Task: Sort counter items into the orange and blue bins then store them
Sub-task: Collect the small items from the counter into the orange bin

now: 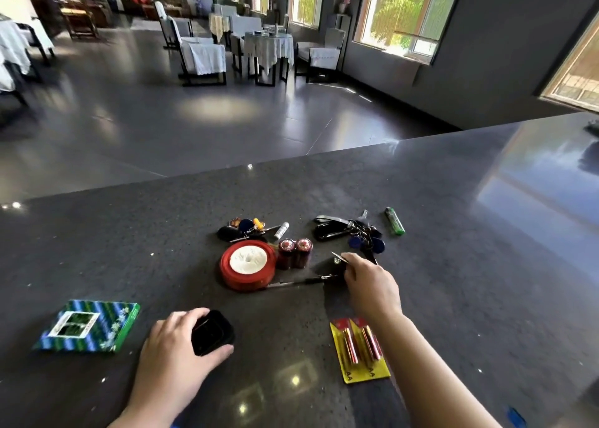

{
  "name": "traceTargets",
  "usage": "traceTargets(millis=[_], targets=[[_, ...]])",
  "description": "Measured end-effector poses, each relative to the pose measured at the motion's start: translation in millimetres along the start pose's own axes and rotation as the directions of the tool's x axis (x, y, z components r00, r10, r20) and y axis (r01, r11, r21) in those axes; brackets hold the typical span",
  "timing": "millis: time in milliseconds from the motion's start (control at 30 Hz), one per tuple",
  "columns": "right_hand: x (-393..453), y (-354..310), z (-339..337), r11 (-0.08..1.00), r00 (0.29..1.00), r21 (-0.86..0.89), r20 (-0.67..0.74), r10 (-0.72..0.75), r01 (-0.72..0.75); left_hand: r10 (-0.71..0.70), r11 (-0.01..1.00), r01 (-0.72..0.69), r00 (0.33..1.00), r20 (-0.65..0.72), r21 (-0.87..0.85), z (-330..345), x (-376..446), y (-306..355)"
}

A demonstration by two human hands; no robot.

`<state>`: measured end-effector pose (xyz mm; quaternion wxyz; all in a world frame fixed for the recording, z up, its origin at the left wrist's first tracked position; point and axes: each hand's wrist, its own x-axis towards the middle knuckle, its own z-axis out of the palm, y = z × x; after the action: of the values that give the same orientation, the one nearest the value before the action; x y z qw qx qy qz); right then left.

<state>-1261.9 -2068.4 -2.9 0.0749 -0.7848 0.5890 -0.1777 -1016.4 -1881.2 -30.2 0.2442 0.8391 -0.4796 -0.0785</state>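
We're at the pick-up stage of sorting: our right hand point(369, 285) pinches a small metal item point(338, 258), maybe a clip, can't tell, just above the counter point(453, 233), while our left hand point(175, 346) curls round a small black case point(212, 332). No orange or blue bins in view, so next move prob. means finding them first. Only legible text: "AA" on the yellow battery pack point(359, 350) beside our right forearm; big red batteries point(294, 252), lighter point(394, 221) etc. too blurred.

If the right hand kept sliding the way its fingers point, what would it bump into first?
Probably the two red batteries. The right hand, pinching a small metal piece, points up and left; the red tape roll lies just beyond. Depth is hard to judge.
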Motion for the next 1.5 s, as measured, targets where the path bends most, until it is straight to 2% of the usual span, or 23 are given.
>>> traceTargets(millis=[100, 167, 233, 300, 433, 500, 600, 733, 800, 933, 1233, 1500], targets=[[-35.7, 9.2, -14.0, 0.986, 0.991, 0.141, -0.114, -0.068, 0.084, 0.007, 0.999, -0.007, 1.0, 0.009, -0.038, -4.2, -7.9, 2.6], [-62.1, 16.4, -21.4, 0.978, 0.986, 0.17, -0.138, -0.095, 0.118, 0.03, 0.998, -0.029, 0.999, 0.022, -0.064, -6.0, -15.6, 8.4], [-88.1, 25.6, -23.7, 0.974, 0.984, 0.158, -0.104, -0.146, 0.161, 0.063, 0.994, -0.059, 0.997, 0.035, -0.097, -6.2, -23.8, 16.3], [-111.7, 31.4, -21.1, 0.974, 0.985, 0.149, -0.011, -0.173, 0.172, 0.093, 0.988, -0.088, 0.995, 0.036, -0.125, -5.9, -31.8, 24.5], [-143.9, 34.6, -15.0, 0.973, 0.988, 0.228, 0.143, -0.063, 0.029, 0.134, 0.978, -0.125, 0.99, 0.042, -0.168, -6.4, -46.4, 34.2], [-148.1, 34.5, -15.4, 0.965, 0.978, 0.262, 0.199, -0.056, 0.002, 0.142, 0.977, -0.132, 0.989, 0.049, -0.167, -7.2, -51.0, 34.8], [-147.9, 24.0, -15.2, 0.933, 0.984, 0.346, 0.171, 0.042, -0.099, 0.138, 0.979, -0.126, 0.989, 0.062, -0.161, -10.2, -56.4, 33.7], [-132.2, 0.1, -4.3, 0.935, 0.948, 0.174, 0.127, 0.291, -0.31, 0.139, 0.977, -0.124, 0.987, 0.078, -0.171, -14.7, -61.9, 29.4], [-125.8, -9.7, 1.2, 0.933, 0.936, 0.09, 0.095, 0.34, -0.348, 0.144, 0.976, -0.128, 0.986, 0.082, -0.177, -17.1, -63.3, 26.0], [-121.7, -17.6, 9.3, 0.938, 0.938, 0.031, 0.054, 0.343, -0.345, 0.135, 0.974, -0.124, 0.99, 0.045, -0.192, -22.3, -60.8, 17.1], [-111.9, -22.8, 5.8, 0.902, 0.908, 0.124, 0.127, 0.399, -0.413, 0.153, 0.966, -0.149, 0.988, 0.004, -0.213, -27.1, -50.4, 15.1], [-120.6, -34.4, -1.6, 0.936, 0.931, 0.104, 0.188, 0.313, -0.336, 0.111, 0.967, -0.115, 0.993, -0.03, -0.226, -31.7, -68.8, 7.2]])
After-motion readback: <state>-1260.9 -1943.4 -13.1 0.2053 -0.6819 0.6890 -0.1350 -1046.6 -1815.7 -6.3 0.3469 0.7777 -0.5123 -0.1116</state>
